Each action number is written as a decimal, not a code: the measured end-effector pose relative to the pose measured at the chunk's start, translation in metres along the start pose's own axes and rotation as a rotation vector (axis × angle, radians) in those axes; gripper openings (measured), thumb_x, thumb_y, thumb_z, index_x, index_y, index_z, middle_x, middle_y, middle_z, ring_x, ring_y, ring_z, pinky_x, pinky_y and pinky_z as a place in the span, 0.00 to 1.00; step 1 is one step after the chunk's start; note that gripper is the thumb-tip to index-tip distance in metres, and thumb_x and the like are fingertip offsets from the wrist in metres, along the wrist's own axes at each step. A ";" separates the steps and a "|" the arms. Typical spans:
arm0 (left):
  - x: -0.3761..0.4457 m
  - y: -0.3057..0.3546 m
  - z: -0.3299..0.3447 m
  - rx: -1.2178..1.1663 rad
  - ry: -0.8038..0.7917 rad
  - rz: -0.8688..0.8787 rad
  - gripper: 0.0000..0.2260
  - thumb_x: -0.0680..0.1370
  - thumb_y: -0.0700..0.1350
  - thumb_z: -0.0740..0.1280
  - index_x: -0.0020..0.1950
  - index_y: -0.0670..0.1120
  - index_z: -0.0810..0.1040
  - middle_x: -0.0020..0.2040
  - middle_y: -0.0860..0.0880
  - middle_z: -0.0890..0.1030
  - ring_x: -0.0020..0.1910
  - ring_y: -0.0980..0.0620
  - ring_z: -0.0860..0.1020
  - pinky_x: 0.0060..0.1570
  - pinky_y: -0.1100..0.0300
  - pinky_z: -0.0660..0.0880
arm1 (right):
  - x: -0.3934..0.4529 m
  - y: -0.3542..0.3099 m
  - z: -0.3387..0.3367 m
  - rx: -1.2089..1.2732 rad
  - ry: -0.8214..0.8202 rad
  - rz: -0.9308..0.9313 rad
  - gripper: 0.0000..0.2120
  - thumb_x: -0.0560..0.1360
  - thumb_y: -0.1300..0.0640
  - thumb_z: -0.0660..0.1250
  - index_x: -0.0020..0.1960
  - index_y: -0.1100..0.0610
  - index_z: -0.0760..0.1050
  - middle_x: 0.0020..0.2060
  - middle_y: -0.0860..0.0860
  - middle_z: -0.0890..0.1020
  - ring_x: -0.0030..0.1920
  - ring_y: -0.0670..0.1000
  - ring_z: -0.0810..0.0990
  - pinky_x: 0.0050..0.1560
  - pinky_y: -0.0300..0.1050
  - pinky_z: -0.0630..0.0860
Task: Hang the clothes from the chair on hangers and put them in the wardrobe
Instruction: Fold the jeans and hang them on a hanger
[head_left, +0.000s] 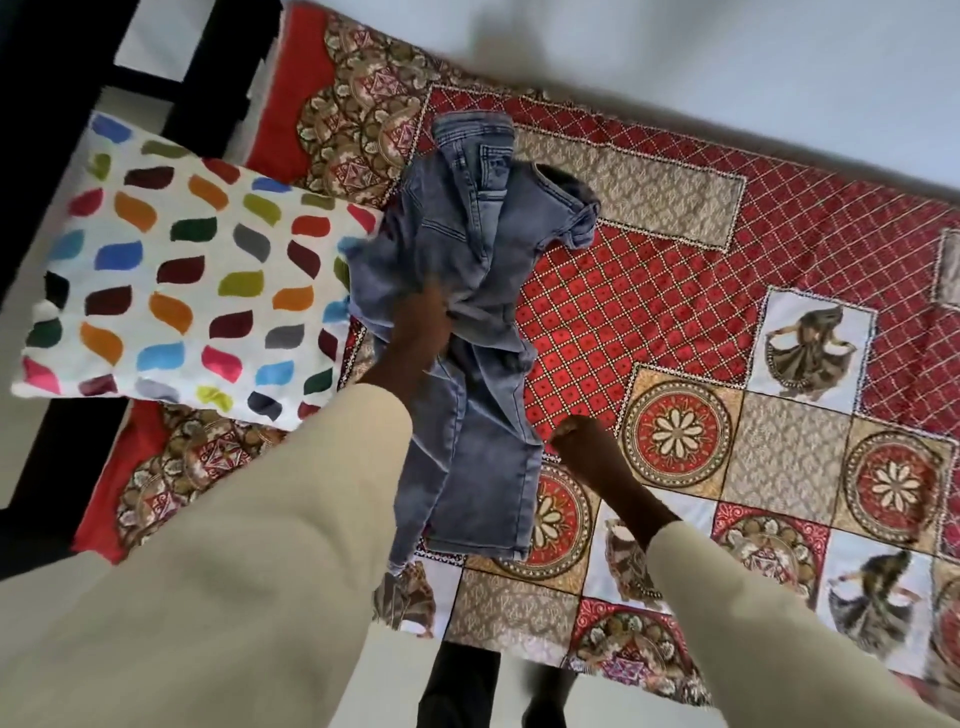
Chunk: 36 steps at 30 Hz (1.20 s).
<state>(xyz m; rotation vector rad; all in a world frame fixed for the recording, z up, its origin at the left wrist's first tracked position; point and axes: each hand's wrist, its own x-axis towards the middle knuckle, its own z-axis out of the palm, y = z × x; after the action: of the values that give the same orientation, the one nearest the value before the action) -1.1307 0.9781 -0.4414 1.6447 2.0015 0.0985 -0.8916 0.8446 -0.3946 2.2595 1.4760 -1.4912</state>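
Left of frame we see a spotted pillow (176, 270). At centre, the left hand (415, 332) bunches the jeans (467, 291) on the bed (675, 291), its fingers buried in denim. The blurred right hand (592, 447) has fingers we cannot make out.

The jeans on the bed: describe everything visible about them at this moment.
The jeans are faded blue-grey denim, crumpled and loosely bunched lengthwise on the patterned bedsheet, waistband at the far end, leg hems toward the person. Seams and a pocket show. One edge overlaps the colourful pillow. The left hand grips their middle; the right hand is beside the legs, contact unclear.
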 end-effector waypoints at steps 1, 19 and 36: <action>-0.011 0.002 -0.005 -0.233 0.015 -0.050 0.10 0.77 0.34 0.60 0.55 0.44 0.69 0.46 0.44 0.76 0.47 0.44 0.75 0.47 0.51 0.70 | 0.000 -0.008 -0.004 0.035 0.026 -0.021 0.07 0.75 0.62 0.65 0.50 0.62 0.80 0.47 0.58 0.84 0.44 0.55 0.81 0.41 0.43 0.75; -0.152 0.000 -0.031 -1.038 -0.215 -0.648 0.26 0.75 0.55 0.72 0.63 0.38 0.75 0.54 0.43 0.82 0.53 0.42 0.79 0.51 0.54 0.79 | -0.068 -0.012 0.047 0.276 0.080 -0.049 0.15 0.75 0.58 0.65 0.60 0.62 0.77 0.52 0.60 0.83 0.51 0.61 0.81 0.43 0.44 0.72; -0.278 0.173 -0.147 -0.498 0.072 0.145 0.11 0.69 0.30 0.69 0.42 0.44 0.71 0.35 0.52 0.74 0.32 0.53 0.73 0.28 0.69 0.67 | -0.197 0.043 -0.100 -0.121 0.137 -0.277 0.10 0.76 0.66 0.62 0.56 0.68 0.75 0.48 0.59 0.82 0.45 0.58 0.81 0.40 0.41 0.76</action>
<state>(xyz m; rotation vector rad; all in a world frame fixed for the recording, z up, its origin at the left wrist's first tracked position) -1.0131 0.8045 -0.1496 1.4665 1.7202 0.6619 -0.8068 0.7393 -0.2140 2.1981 1.9301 -1.2842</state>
